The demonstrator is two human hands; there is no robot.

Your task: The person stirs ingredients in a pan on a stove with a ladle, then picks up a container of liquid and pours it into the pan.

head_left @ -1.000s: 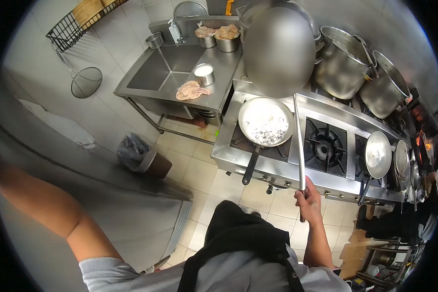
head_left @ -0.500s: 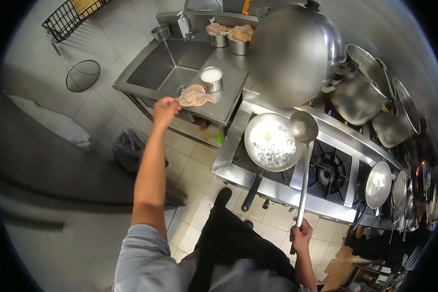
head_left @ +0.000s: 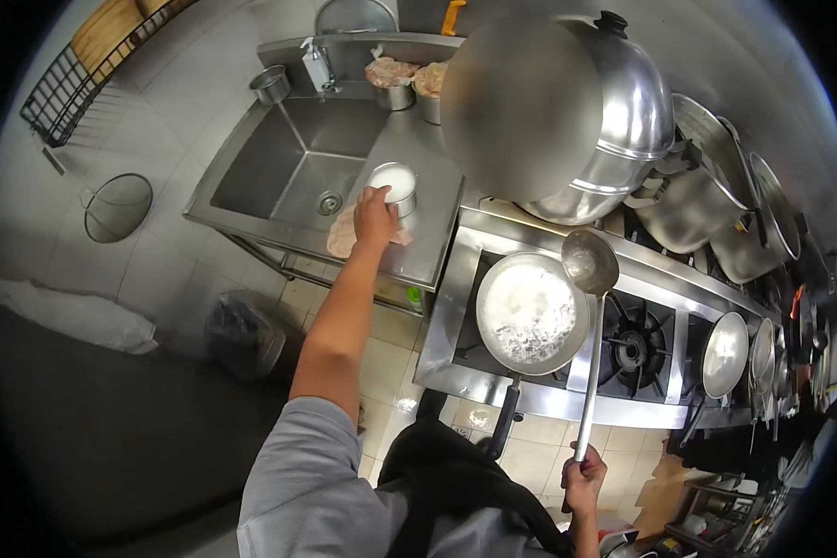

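The left hand (head_left: 377,219) is at the near side of the cup (head_left: 394,179), fingers bent at its rim; whether they pinch it or only touch it, I cannot tell. The cup stands upright just beyond those fingers, with something white inside. The right hand (head_left: 583,476) is closed around the lower end of the ladle (head_left: 590,262), whose bowl is ahead of that hand, at the pan's right edge. The pan (head_left: 493,346) sits on the stove (head_left: 614,409), ahead and to the left of the right hand, with white, glossy contents. A burner (head_left: 631,350) lies ahead of the right hand, to the right of the ladle's shaft. Beneath and beside the left hand lies a limp pink piece (head_left: 342,234); the sink (head_left: 246,193) is to that hand's left.
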